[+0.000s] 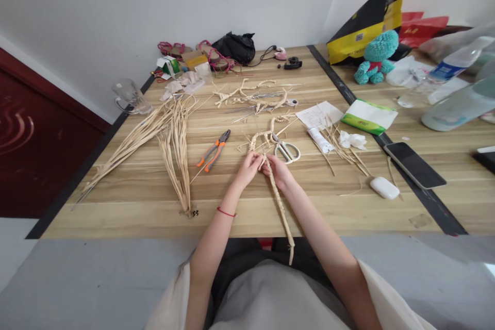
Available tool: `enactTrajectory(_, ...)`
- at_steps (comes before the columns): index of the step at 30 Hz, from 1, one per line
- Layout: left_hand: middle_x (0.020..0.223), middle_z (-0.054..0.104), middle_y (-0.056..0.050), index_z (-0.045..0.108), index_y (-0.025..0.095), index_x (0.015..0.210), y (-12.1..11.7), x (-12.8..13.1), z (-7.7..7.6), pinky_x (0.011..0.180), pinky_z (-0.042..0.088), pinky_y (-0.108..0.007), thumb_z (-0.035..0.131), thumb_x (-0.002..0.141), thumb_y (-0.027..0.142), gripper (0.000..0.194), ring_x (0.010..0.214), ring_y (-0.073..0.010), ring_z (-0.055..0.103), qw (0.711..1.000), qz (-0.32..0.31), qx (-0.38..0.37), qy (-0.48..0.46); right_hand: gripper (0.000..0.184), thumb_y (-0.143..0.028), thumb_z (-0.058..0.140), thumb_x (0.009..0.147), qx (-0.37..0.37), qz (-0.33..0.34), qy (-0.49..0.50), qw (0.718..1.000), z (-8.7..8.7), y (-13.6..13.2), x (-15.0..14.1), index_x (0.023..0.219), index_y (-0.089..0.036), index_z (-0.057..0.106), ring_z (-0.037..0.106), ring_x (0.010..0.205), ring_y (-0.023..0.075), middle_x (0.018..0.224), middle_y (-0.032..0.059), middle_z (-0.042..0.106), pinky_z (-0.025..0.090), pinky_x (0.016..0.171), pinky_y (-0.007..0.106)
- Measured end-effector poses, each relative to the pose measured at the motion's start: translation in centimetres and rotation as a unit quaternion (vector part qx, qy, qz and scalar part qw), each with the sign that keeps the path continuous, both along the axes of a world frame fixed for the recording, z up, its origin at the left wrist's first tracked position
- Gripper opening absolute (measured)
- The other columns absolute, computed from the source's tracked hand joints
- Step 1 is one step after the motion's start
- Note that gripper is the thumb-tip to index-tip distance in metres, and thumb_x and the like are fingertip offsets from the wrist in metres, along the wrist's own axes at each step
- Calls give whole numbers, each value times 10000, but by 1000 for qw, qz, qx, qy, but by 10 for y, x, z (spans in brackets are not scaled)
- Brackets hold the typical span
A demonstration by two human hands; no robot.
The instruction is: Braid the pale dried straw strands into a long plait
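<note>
On the pale wood-grain surface (135,201), near centre, the person's left hand (248,167) and right hand (280,172) both pinch the far end of a long tan straw-wrapped rod (279,200), seemingly at a binding step calling for steady tension.

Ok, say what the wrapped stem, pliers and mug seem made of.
Wrapped stem: probably dried straw or similar plant fibre, matte, from its pale tan, knobbly wrapping. Pliers: dark grey head, likely metal; solid orange and grey handles, perhaps plastic or rubber. Mug: smooth glass or clear plastic, being transparent.
</note>
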State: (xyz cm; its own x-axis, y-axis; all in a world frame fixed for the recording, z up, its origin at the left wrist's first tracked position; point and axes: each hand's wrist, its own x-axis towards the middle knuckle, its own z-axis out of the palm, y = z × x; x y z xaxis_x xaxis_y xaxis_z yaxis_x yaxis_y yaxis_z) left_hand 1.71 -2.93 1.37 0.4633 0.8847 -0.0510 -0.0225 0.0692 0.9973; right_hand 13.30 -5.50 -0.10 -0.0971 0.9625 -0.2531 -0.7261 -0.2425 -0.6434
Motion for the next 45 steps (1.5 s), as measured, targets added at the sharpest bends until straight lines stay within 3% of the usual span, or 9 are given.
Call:
enactTrajectory(7,465,398,58,433,169,654,-1,-4,7,421,273,-202,514,785,517,380,411,-55,357,1000,-2,10,22,212,-297,650,720,31,3,-53,998,4,-5,-4,640,-154,516,411,398,56,491,-25,489,310,347,164)
enactTrajectory(20,444,355,75,463,155,654,5,-10,4,426,259,-197,511,799,436,320,396,-45,327,996,-86,-17,-6,222,-279,672,705,20,-11,-25,999,2,-3,-2,654,-169,486,361,370,36,524,-42,493,273,311,156)
enactTrajectory(30,434,297,82,529,144,741,1,-14,11,395,225,-192,537,772,489,346,371,-36,238,984,-136,-111,-41,153,-269,553,761,0,17,12,1000,9,-3,5,652,-173,507,350,360,56,515,-26,497,287,304,178)
enactTrajectory(39,436,326,65,493,150,665,0,-17,18,385,210,-190,494,806,465,345,365,-35,240,978,-165,-112,-54,164,-286,593,755,55,10,-41,998,16,-8,3,665,-158,545,369,387,58,513,-22,505,294,346,181)
enactTrajectory(45,471,453,24,526,134,672,0,-17,19,389,229,-198,503,786,485,370,383,-44,328,983,-163,-75,-30,179,-306,597,758,68,11,-75,995,17,-8,4,660,-163,556,358,377,65,488,-24,512,269,345,197)
